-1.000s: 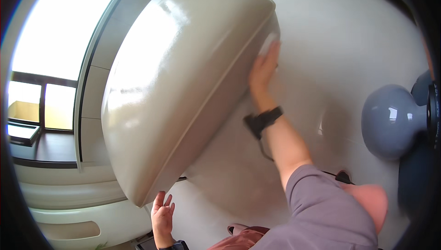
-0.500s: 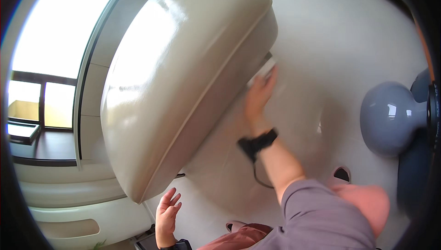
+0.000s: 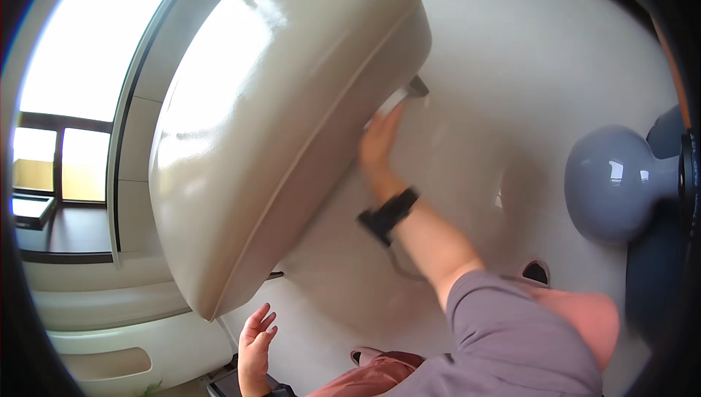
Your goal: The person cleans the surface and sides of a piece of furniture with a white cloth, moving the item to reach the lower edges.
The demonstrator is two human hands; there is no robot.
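A large beige ottoman (image 3: 292,105) with a glossy, leather-like cover and a raised seam stands before me on the floor. My right hand (image 3: 379,141) reaches to the lower far part of its side, fingers pressed on a folded white cloth (image 3: 395,99). The cloth lies against the bottom edge, close to a dark short leg (image 3: 418,87); part of it is hidden under the fingers. Below the ottoman's near corner, my left hand (image 3: 255,340) hovers apart from it, fingers half spread and holding nothing. Both wrists wear black bands.
A grey rounded seat (image 3: 610,182) stands on the right. Along the left, a cream sofa-like piece (image 3: 131,368) with an oblong recess sits beneath a bright window (image 3: 95,47). Pale glossy floor (image 3: 467,200) surrounds the ottoman. My feet in dark-topped slippers (image 3: 536,273) are at the lower edge.
My right hand has slid with the cloth along the ottoman's lower edge, toward me and to the left, uncovering more of the leg. My left hand stays nearly still; the view has shifted slightly.
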